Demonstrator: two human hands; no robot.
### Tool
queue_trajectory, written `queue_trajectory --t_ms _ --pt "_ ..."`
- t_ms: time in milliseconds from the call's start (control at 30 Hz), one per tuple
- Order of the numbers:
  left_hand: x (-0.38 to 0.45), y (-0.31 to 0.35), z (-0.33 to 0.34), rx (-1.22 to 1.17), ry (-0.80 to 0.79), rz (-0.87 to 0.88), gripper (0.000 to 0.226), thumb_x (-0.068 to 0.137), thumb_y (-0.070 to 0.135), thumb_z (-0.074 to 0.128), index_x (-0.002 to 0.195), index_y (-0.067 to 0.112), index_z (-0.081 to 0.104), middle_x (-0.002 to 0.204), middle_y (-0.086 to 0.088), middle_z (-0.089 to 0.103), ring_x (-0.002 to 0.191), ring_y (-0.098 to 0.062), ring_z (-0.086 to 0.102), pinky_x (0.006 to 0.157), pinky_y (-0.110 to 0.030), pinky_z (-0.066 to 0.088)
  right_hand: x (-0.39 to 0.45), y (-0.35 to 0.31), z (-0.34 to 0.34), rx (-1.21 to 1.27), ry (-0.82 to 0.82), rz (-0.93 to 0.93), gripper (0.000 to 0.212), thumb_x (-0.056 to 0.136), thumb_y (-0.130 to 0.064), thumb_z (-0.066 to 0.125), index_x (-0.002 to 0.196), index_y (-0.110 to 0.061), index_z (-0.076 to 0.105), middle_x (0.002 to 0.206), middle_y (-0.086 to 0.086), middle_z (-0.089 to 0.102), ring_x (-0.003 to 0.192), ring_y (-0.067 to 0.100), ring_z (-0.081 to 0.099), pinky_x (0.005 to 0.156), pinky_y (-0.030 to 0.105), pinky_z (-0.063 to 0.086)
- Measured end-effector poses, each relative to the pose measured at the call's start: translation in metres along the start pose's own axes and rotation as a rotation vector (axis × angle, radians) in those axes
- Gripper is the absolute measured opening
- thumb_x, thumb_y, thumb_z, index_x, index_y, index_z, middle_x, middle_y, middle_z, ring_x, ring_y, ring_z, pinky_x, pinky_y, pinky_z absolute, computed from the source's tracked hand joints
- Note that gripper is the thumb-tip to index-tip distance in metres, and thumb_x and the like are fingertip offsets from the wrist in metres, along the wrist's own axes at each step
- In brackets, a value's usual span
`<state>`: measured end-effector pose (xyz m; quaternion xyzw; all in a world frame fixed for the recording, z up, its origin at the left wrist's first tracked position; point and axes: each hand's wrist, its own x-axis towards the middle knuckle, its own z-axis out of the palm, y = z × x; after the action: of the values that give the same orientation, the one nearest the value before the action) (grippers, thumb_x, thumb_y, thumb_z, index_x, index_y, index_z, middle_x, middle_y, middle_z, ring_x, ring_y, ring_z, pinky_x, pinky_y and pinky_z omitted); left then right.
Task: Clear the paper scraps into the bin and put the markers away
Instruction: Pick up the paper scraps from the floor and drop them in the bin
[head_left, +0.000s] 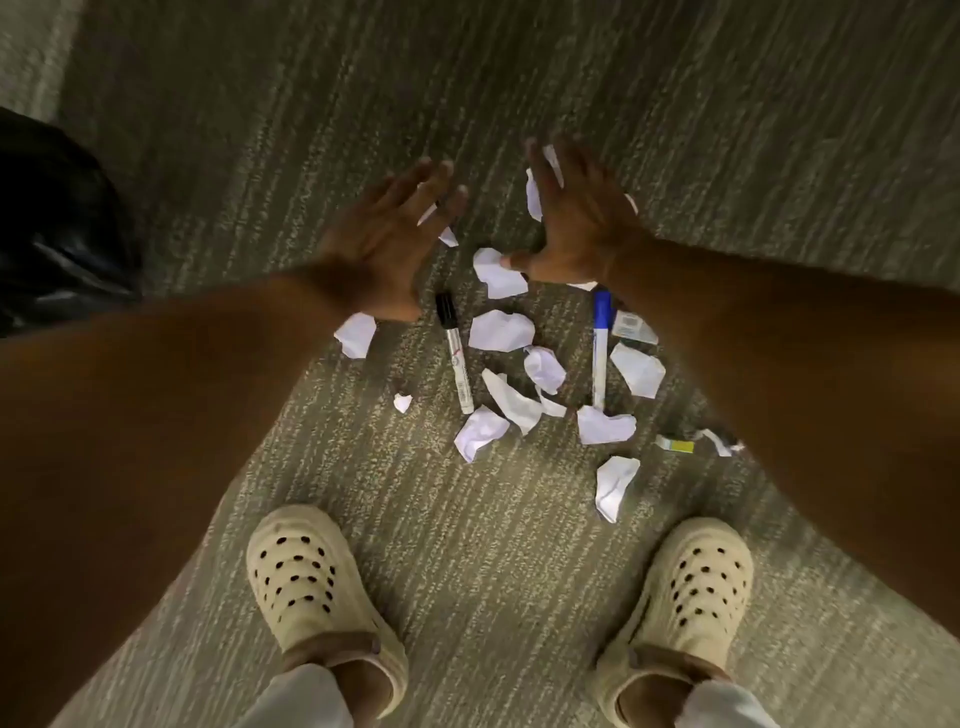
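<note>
Left hand (384, 244) and right hand (576, 228) are hovering spread and empty over crumpled white paper scraps (501, 330), a black-capped marker (454, 351) and a blue-capped marker (600, 348) lying on grey carpet (519, 571).

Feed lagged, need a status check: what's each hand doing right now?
Left hand: open, fingers spread, holding nothing.
Right hand: open, fingers spread, holding nothing.

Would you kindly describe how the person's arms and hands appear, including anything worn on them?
Both forearms are bare with no sleeves in view. The left hand and right hand wear no gloves, and no rings, watch or bracelets show. The picture is slightly blurred, so small details cannot be ruled out.
</note>
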<state>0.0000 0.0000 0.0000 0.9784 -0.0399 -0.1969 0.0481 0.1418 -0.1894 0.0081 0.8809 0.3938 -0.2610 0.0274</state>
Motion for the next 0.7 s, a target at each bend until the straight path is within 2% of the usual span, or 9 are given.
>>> queue_trajectory --t_ms 133,233,333,433,533,567,633,700 --pt "0.01 -0.002 0.009 0.085 -0.091 0.048 0.126 0.054 0.045 0.08 0.151 0.023 0.003 0.16 -0.009 0.001 0.146 -0.028 0.005 0.116 -0.046 0.02 0.012 -0.009 0.007 -0.009 -0.111 -0.09 0.115 0.07 -0.067 0.066 0.153 -0.022 0.0 0.16 0.02 -0.006 0.147 0.04 -0.001 0.117 0.056 0.018" --pt "0.004 -0.006 0.017 0.107 -0.145 0.055 0.107 0.067 0.04 0.071 0.152 0.018 0.009 0.16 -0.01 0.004 0.146 -0.029 0.006 0.116 -0.045 0.015 0.011 -0.016 0.013 -0.044 -0.137 -0.14 0.105 0.073 -0.064 0.066 0.152 -0.028 0.008 0.161 0.015 -0.006 0.148 0.036 -0.004 0.115 0.059 0.021" --pt "-0.011 -0.009 0.019 0.093 -0.172 0.023 0.093 0.074 0.036 0.065 0.151 0.016 0.016 0.16 -0.011 0.008 0.146 -0.029 0.008 0.115 -0.044 0.015 0.002 -0.019 0.015 -0.102 -0.12 -0.235 0.085 0.079 -0.055 0.065 0.149 -0.029 0.024 0.161 0.014 0.004 0.148 0.035 0.006 0.116 0.053 0.023" --pt "-0.029 -0.012 0.018 0.091 -0.206 -0.005 0.085 0.081 0.037 0.056 0.152 0.016 0.014 0.16 -0.01 0.005 0.146 -0.027 0.006 0.115 -0.042 0.014 -0.013 -0.023 0.017 -0.136 -0.077 -0.329 0.062 0.086 -0.035 0.062 0.142 -0.025 0.038 0.157 0.018 0.019 0.144 0.037 0.02 0.112 0.047 0.032" --pt "-0.052 -0.014 0.019 0.1 -0.24 -0.018 0.084 0.084 0.048 0.047 0.152 0.017 0.009 0.16 -0.011 0.003 0.146 -0.028 0.004 0.117 -0.043 0.015 -0.032 -0.029 0.023 -0.183 -0.112 -0.362 0.058 0.085 -0.024 0.063 0.139 -0.025 0.044 0.155 0.019 0.024 0.14 0.037 0.027 0.108 0.047 0.037" --pt "-0.061 -0.015 0.019 0.115 -0.26 -0.02 0.087 0.083 0.056 0.044 0.152 0.018 0.006 0.16 -0.011 0.0 0.146 -0.028 0.003 0.117 -0.044 0.013 -0.037 -0.031 0.025 -0.19 -0.126 -0.361 0.056 0.086 -0.026 0.061 0.14 -0.024 0.044 0.155 0.02 0.024 0.141 0.038 0.026 0.108 0.048 0.035" --pt "-0.077 -0.018 0.022 0.143 -0.31 -0.024 0.098 0.077 0.069 0.042 0.152 0.021 0.0 0.16 -0.01 -0.005 0.146 -0.029 -0.002 0.117 -0.044 0.008 -0.048 -0.033 0.032 -0.187 -0.136 -0.351 0.057 0.089 -0.042 0.052 0.141 -0.022 0.042 0.156 0.02 0.021 0.142 0.039 0.023 0.112 0.05 0.029" --pt "-0.09 -0.021 0.028 0.151 -0.345 -0.017 0.109 0.07 0.074 0.048 0.151 0.022 -0.004 0.159 -0.009 -0.011 0.146 -0.031 -0.006 0.117 -0.045 0.007 -0.057 -0.032 0.038 -0.186 -0.18 -0.322 0.075 0.084 -0.065 0.046 0.145 -0.022 0.036 0.158 0.02 0.015 0.144 0.04 0.016 0.115 0.055 0.021"
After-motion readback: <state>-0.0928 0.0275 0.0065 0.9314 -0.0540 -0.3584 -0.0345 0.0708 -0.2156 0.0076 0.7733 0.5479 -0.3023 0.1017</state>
